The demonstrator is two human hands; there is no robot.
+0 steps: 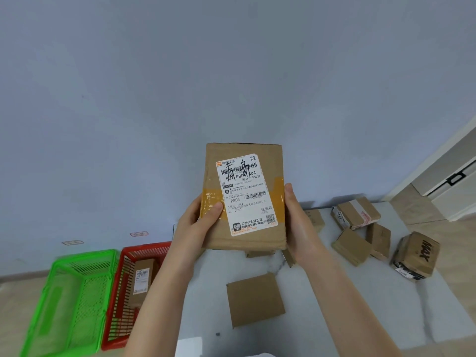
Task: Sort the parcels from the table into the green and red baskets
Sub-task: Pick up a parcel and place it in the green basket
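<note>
Cardboard was what both hands gripped: the left hand (203, 222) had its thumb curled over the front of the held parcel (244, 163), pressing on a band of yellow tape, and the right hand (296, 217) clasped the opposite edge with its thumb lying up along the side; the other fingers were hidden behind the box. The parcel stood upright at the centre of the frame, lifted clear of the surface (206, 292), its white shipping label (247, 194) turned to the camera with black handwritten characters across the top. This looked like the reading step, the moment of deciding which basket it belonged in. Done well, it called for holding the label square and steady, keeping the left thumb off the print, and checking the handwriting against the two small tags on the wall, one (73, 242) above the green basket (85, 255) and one (138, 233) above the red basket (146, 247); those tags were too small to read. Both baskets sat side by side on the floor at the lower left of the frame, so the carry would probably go leftward and down, with the box lowered in rather than dropped. The red basket already held a long parcel (143, 279). On the surface below the hands lay a flat parcel (255, 300), and more parcels were clustered at the right of the frame, among them a taped box (356, 212) and one marked MAX (416, 256).
</note>
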